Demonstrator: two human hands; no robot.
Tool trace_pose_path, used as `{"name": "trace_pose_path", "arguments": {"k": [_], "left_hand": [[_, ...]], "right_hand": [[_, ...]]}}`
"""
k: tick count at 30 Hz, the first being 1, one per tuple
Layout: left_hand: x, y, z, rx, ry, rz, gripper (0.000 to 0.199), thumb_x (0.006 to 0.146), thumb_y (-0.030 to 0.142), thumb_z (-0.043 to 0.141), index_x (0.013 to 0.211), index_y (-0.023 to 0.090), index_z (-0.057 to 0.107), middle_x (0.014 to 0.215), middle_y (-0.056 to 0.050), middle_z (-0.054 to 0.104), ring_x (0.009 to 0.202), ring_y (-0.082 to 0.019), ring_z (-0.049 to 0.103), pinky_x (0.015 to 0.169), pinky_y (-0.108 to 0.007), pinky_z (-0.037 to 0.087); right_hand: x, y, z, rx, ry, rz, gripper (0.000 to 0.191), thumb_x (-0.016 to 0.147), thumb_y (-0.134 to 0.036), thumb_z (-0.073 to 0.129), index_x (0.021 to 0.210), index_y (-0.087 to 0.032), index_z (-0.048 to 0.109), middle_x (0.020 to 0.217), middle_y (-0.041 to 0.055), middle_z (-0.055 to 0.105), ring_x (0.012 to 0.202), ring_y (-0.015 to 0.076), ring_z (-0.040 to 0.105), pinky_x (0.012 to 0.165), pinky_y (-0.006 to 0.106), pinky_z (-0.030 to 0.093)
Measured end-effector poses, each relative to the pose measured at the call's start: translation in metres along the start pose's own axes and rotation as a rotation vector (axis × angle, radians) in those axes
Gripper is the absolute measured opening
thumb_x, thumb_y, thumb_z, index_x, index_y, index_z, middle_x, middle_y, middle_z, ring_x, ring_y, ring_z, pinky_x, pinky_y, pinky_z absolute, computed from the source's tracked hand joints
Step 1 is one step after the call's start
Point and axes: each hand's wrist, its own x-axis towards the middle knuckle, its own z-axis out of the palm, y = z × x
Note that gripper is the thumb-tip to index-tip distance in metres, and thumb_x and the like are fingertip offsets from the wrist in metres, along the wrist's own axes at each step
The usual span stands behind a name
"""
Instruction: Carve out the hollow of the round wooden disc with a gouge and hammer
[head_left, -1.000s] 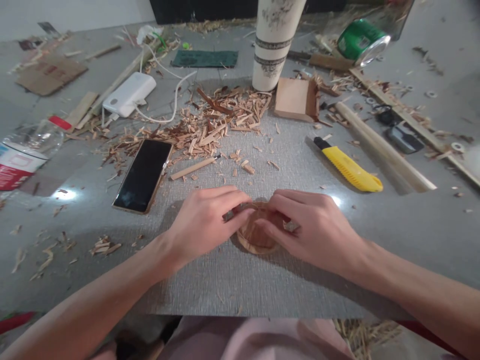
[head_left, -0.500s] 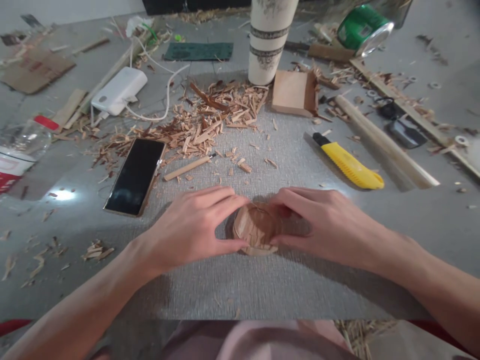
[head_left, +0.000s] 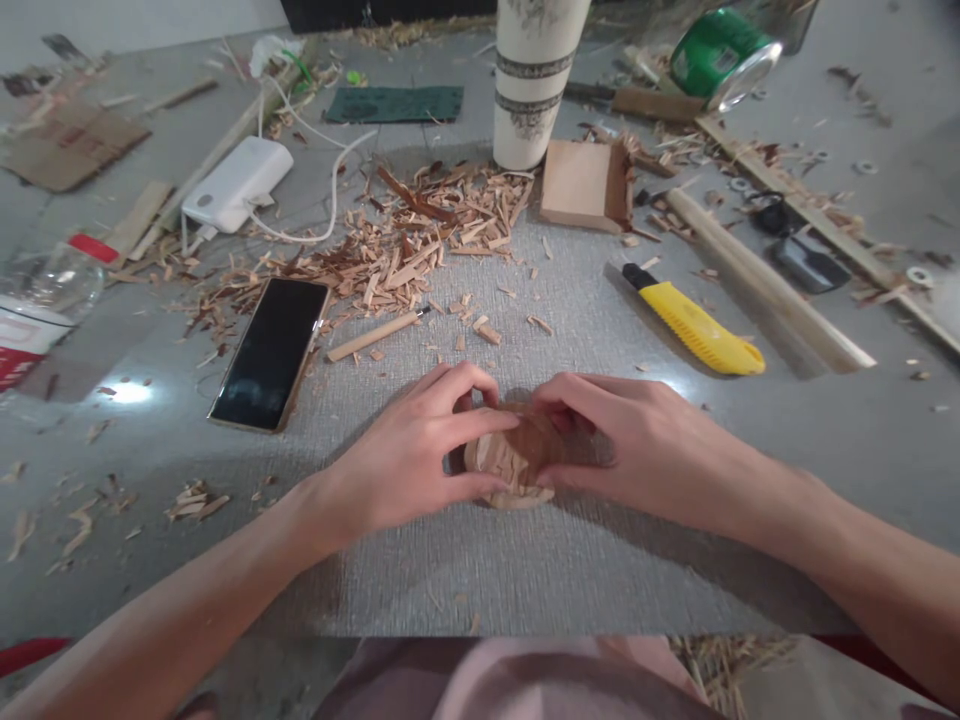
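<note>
A small round piece of carved wood (head_left: 514, 465) lies on the grey textured mat in front of me, its upper face rough with cut marks. My left hand (head_left: 424, 440) grips it from the left, thumb at the near edge and index finger laid across the top of the far part. From the right, my right hand (head_left: 637, 440) pinches it between thumb and curled fingers. The fingers and their shadow hide its far and right edges. Beyond the left hand lies a thin wooden-handled carving tool (head_left: 379, 335) with a dark tip.
A phone (head_left: 271, 352) lies left, and a yellow utility knife (head_left: 701, 325) right. Wood shavings (head_left: 405, 245) are heaped behind, near a tall paper cup (head_left: 534, 90) and a small open box (head_left: 585, 180). A power bank (head_left: 238, 182), plastic bottle (head_left: 52, 300), green can (head_left: 724, 60) and wooden strip (head_left: 772, 280) surround them.
My left index finger has moved right, from the disc's far left edge onto its top, and the other left fingers have bent. The right hand stays nearly still on the disc.
</note>
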Motion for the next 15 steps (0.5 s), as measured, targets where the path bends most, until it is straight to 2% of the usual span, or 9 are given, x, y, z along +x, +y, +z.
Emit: {"name": "trace_pose_path", "arguments": {"k": [6,15], "left_hand": [[0.0010,-0.0031,-0.0007,0.021,0.000,-0.053,0.060,0.084,0.045,0.092,0.130,0.016,0.067,0.127,-0.011,0.063,0.115,-0.031,0.060,0.100,-0.050,0.053],[0.0002,-0.0060,0.0018,-0.030,-0.012,-0.042,0.043,0.088,0.035,0.089,0.128,0.024,0.076,0.123,-0.009,0.056,0.114,-0.027,0.057,0.099,-0.049,0.052]], "right_hand": [[-0.0001,0.0000,0.0008,0.005,-0.012,0.011,0.041,0.083,-0.035,0.089,0.110,-0.025,0.059,0.088,-0.0024,0.069,0.069,0.0152,0.062,0.060,0.027,0.039],[-0.0005,0.0013,0.0018,0.017,-0.009,0.009,0.041,0.083,-0.035,0.089,0.110,-0.025,0.060,0.088,-0.0028,0.069,0.070,0.0147,0.061,0.060,0.026,0.039]]}}
